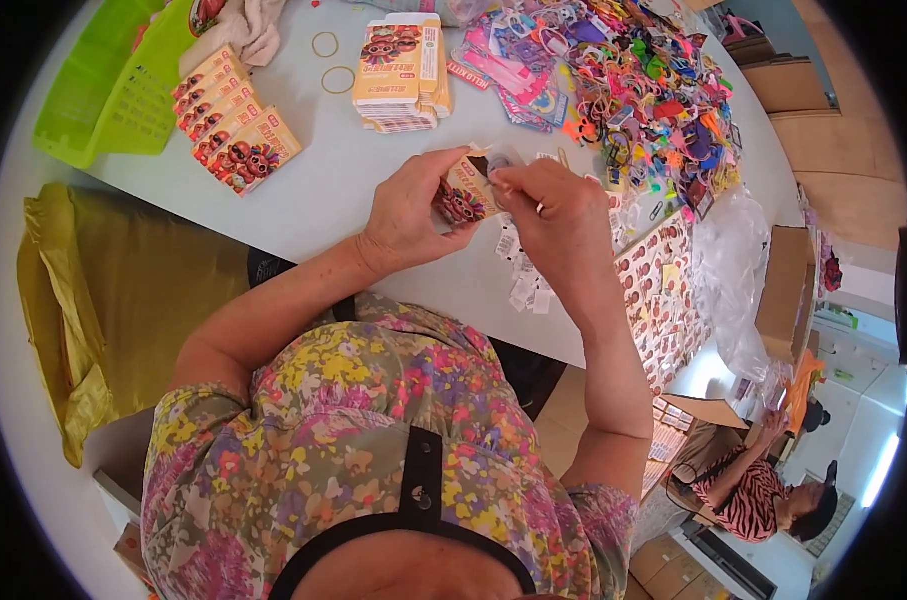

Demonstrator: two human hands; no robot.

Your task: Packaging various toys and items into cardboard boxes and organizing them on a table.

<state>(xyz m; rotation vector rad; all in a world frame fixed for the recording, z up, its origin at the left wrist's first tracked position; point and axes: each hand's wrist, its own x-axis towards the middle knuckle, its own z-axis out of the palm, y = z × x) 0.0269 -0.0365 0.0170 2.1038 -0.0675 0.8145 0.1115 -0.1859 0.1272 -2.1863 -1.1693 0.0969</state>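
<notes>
Nearest the body, over the white table [323,215], the left hand [408,205] wraps round a small box [463,200], thumb on the near side, fingers behind. The right hand [563,200] has its thumb and fingertips pinched narrow at the box's open upper end; whether they hold a flap or some small item, I cannot tell. The step in hand seems to be filling or closing this box. The next move probably calls for a light, steady left grip, so the card does not buckle while the right fingers work at the mouth.

The box is pale orange-yellow with red printed figures, tilted, its opening dark inside. White slips [523,285] lie near the right wrist. Farther off are a row of similar boxes [253,155], a stack of cartons [393,80] and a heap of colourful trinkets [663,110].
</notes>
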